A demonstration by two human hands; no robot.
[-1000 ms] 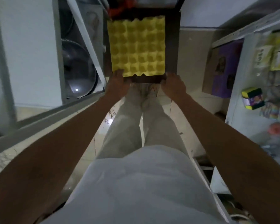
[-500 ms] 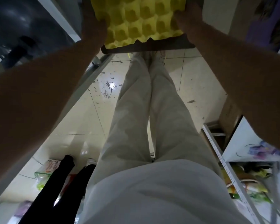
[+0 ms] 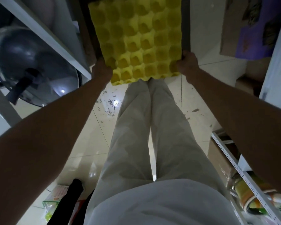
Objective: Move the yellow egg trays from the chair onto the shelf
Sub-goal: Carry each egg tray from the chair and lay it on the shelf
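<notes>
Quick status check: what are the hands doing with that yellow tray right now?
Left hand and right hand grip the yellow egg tray's near corners. Tray pulled past the dark chair edge. White shelf rail close at left.

Two bare hands appear near the top centre of the frame, the left hand (image 3: 101,70) and the right hand (image 3: 187,63), one at each near corner of a yellow egg tray (image 3: 137,38); whether it is a single tray or a stack cannot be told. One dark chair (image 3: 185,25) lies under it, one large grey domed lid (image 3: 28,62) sits at the left, and one purple-printed cardboard box (image 3: 253,26) stands at the upper right. Two legs in pale trousers (image 3: 146,127) fill the centre.
</notes>
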